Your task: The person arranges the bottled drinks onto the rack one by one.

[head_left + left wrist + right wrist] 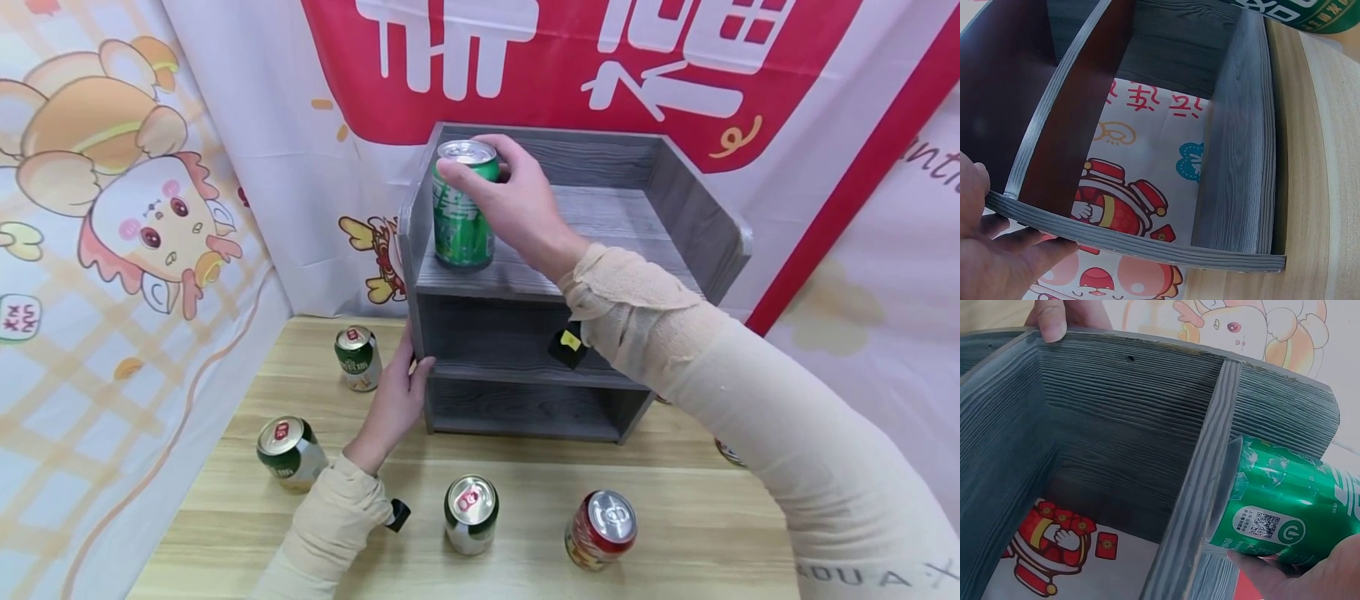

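My right hand [517, 196] grips a bright green drink can [463, 221] round its upper part. The can stands upright at the left front of the top tier of a grey wooden shelf [622, 208]; in the right wrist view its base is right at the shelf board. My left hand [397, 396] holds the shelf's left side panel, thumb at the front edge and the other fingers behind the panel. In the left wrist view, fingers [1041, 250] curl against the panel's outer side. Both lower compartments are visible behind my right forearm.
On the wooden table [360, 517], dark green and white cans stand left of the shelf [358, 358], at far left [291, 454] and in front [471, 515]. A red can [600, 531] stands at front right. Another can [729, 452] is mostly hidden by my right arm. Printed cloth hangs behind.
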Available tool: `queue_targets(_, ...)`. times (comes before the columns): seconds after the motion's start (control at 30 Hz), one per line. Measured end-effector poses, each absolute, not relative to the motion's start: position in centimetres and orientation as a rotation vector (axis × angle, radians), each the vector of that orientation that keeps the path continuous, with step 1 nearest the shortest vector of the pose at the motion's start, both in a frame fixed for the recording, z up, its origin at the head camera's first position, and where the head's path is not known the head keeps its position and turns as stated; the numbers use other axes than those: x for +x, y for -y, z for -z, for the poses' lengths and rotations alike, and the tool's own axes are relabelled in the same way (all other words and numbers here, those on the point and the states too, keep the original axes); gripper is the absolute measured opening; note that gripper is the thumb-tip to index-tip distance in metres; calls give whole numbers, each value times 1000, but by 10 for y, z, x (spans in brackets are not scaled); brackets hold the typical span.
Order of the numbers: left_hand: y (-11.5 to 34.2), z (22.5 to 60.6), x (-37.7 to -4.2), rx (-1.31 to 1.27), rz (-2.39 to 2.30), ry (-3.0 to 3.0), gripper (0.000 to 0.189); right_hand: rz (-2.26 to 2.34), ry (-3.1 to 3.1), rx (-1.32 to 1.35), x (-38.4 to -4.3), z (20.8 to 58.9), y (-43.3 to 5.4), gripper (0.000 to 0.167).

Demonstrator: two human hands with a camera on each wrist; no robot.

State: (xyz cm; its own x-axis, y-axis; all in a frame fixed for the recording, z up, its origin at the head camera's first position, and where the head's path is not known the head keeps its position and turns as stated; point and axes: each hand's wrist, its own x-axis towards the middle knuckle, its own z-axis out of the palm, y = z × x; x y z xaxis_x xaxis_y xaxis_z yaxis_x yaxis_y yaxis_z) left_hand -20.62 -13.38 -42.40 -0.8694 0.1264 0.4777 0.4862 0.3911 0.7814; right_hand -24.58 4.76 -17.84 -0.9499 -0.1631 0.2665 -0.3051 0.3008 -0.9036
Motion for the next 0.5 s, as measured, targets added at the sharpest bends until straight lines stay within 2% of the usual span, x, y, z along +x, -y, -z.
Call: queue_targets(0.5, 133, 427, -208, -553, 1459, 2302, 66, -1650, 2540, 462, -245, 176, -49, 63)
